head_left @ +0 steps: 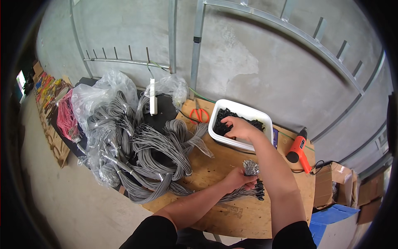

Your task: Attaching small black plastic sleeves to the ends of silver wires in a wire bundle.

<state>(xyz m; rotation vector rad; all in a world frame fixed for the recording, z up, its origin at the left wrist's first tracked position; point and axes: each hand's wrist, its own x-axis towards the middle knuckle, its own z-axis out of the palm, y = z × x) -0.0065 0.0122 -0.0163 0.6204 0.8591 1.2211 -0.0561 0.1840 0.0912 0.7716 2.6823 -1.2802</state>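
Gripping a bunch of grey cables (251, 167) near its shiny ends, your left hand (238, 178) is closed around it, on your side of the white plastic tub (232, 142). Your right hand (243, 129) dips into the tub, in with the small black pieces (226, 113); its fingers are bent, but I cannot tell if they have pinched one. Black-tipped cable ends (259, 191) sit just below your left hand. The orange-handled scissors (200, 115) lie left of the tub, and the orange heat gun (298, 150) is on its right
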